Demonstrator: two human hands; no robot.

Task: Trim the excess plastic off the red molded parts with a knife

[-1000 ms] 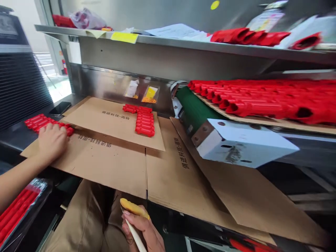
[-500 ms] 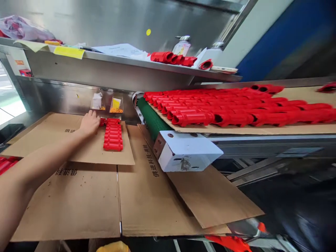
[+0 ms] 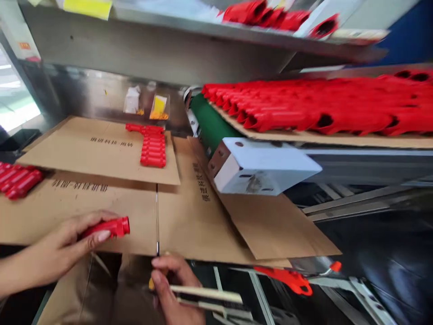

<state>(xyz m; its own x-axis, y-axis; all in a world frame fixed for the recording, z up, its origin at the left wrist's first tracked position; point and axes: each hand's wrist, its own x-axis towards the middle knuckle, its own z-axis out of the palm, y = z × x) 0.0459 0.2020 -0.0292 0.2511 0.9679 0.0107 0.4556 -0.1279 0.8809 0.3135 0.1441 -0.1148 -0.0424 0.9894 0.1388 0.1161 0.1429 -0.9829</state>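
My left hand (image 3: 81, 237) is closed around a red tubular part (image 3: 117, 227), its open end facing right, above the front of the cardboard. Lower down, my right hand (image 3: 176, 286) is closed with thumb and fingers around a pale-handled tool (image 3: 209, 294); a small orange piece (image 3: 151, 283) shows at its fingertips. A column of red parts (image 3: 153, 149) lies on the upper cardboard sheet (image 3: 81, 149), with another part at its top left. More red parts (image 3: 20, 180) lie at the far left.
Many red parts (image 3: 294, 104) lie in rows on cardboard over a green conveyor belt (image 3: 211, 119). A white block (image 3: 265, 167) juts out at its end. Two small bags (image 3: 132, 100) rest behind the sheet. A metal shelf (image 3: 189, 34) crosses above, and a red tool (image 3: 291, 279) hangs below.
My left hand has moved from the upper sheet toward the front and now holds a red part. My right hand has come into view with the tool. The view has tilted down.
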